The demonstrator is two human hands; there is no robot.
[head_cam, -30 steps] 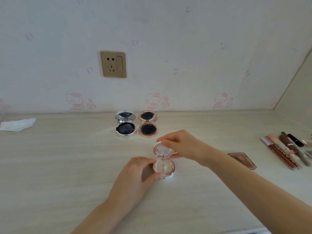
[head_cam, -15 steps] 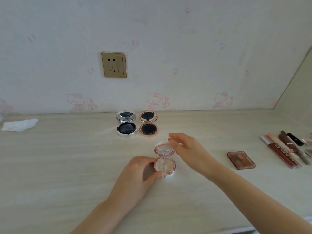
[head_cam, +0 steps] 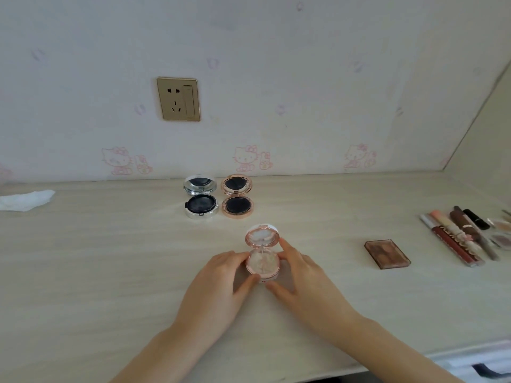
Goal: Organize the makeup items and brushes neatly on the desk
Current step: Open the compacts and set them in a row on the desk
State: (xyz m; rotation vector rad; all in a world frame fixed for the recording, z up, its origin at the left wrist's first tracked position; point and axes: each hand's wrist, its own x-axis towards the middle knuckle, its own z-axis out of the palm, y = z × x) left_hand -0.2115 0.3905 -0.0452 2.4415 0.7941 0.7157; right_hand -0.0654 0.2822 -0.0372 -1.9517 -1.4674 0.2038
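Both of your hands close on the pink compact (head_cam: 262, 254) at the middle of the desk (head_cam: 110, 272). Your left hand (head_cam: 218, 288) cups its base from the left, thumb at the front edge and fingers curled against the rim. Your right hand (head_cam: 307, 283) grips from the right, thumb low at the front and forefinger reaching up beside the hinge. The compact is round, with a rose-gold rim and a glossy, pale, mottled pan; its lid stands open and tilts back, showing a reflective inner face.

Behind it, near the wall, two further round compacts lie open side by side, just apart: a silver compact (head_cam: 200, 199) with a chrome-like shell on the left and a rose-gold compact (head_cam: 237, 199) on the right, both with dark, matte-looking pads. Neither touches the piece you hold.

To your right, a flat rectangular brown palette (head_cam: 387, 253) with a clear lid lies alone. Beyond it, a row of lip-product tubes (head_cam: 456, 236) lies packed closely, slim and cylindrical, in pink, red, brown and black; items at the frame edge are cut off. A crumpled white tissue (head_cam: 26, 199) sits far left. The desk surface is pale wood grain, smooth and matte. A brass-toned wall socket (head_cam: 179, 98) is mounted above.
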